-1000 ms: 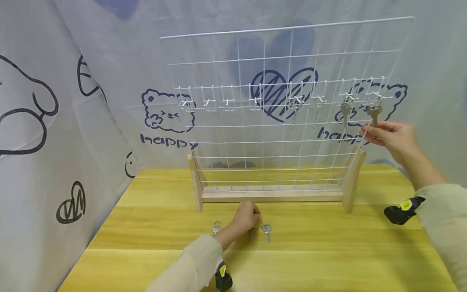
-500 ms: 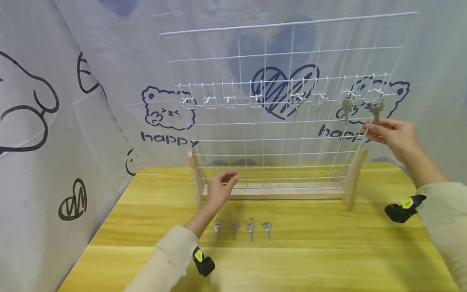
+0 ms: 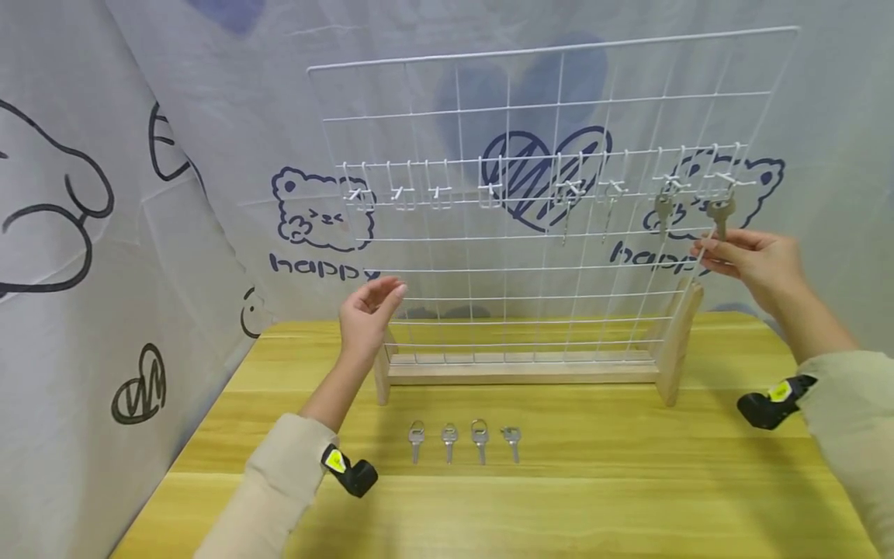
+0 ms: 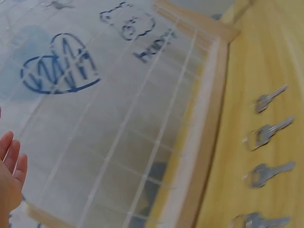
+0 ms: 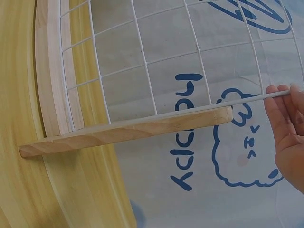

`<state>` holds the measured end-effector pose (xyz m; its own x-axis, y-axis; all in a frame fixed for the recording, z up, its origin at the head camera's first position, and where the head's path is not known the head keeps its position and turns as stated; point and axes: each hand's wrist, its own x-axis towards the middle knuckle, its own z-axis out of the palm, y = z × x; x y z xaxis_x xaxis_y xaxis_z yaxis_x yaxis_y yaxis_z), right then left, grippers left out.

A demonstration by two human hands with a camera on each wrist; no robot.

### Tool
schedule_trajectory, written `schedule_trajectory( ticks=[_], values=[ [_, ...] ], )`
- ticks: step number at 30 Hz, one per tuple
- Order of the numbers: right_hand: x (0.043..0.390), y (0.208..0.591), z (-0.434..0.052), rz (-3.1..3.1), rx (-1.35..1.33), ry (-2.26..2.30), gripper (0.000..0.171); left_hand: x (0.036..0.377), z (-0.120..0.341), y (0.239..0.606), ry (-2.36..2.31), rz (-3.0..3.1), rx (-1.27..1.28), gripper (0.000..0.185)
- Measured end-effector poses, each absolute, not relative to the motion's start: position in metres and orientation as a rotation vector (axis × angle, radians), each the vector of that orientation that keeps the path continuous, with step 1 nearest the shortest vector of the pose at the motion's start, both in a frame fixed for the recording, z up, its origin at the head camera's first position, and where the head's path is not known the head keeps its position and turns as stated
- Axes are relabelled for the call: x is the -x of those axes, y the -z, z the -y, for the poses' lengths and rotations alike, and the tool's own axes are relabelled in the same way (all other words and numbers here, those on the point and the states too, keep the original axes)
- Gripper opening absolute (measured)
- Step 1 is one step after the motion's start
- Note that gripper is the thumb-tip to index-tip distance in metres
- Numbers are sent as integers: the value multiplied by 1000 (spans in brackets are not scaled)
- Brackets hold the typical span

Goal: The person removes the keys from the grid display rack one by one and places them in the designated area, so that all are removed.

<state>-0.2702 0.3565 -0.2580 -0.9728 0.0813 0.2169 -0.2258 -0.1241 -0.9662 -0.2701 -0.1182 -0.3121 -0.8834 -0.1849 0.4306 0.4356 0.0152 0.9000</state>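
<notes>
A white wire grid (image 3: pixel 552 53) stands in a wooden base (image 3: pixel 524 373) on a yellow wooden table (image 3: pixel 628 497). Several keys hang from hooks on its right half, the rightmost key (image 3: pixel 719 211) just above my right hand (image 3: pixel 747 260). That hand pinches the grid's right edge wire (image 5: pixel 228 103) between thumb and fingers (image 5: pixel 280 109). My left hand (image 3: pixel 370 310) hovers open beside the grid's left edge, holding nothing; in the left wrist view the left hand (image 4: pixel 9 171) shows at the lower left. Several keys (image 3: pixel 464 441) lie in a row on the table before the base.
A printed white cloth (image 3: pixel 140 233) hangs behind and along the left of the table. The base's wooden foot (image 5: pixel 133 130) juts out at the right end. Black wrist straps (image 3: pixel 349 470) sit on both sleeves. Empty hooks (image 3: pixel 398 194) line the grid's left half.
My left hand has left the keys on the table and risen up and left to the grid's left edge, uncovering the row of keys. The right hand has stayed at the right edge.
</notes>
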Motion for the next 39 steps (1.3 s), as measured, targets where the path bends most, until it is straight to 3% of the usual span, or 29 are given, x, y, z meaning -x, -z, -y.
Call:
schedule_trajectory(
  ticks=[7,17,23,39],
  values=[
    [270,257,-356,1907,-136,-2217,11,280,137,285,1845,1685,230,15],
    [272,258,-354,1861,-132,-2238,11,298,158,258,1802,1716,181,45],
    [272,259,-352,1814,-162,-2271,11,303,162,254,1920,1849,182,49],
    [264,263,-351,1832,-129,-2294,11,322,157,261,2059,1834,184,34]
  ],
)
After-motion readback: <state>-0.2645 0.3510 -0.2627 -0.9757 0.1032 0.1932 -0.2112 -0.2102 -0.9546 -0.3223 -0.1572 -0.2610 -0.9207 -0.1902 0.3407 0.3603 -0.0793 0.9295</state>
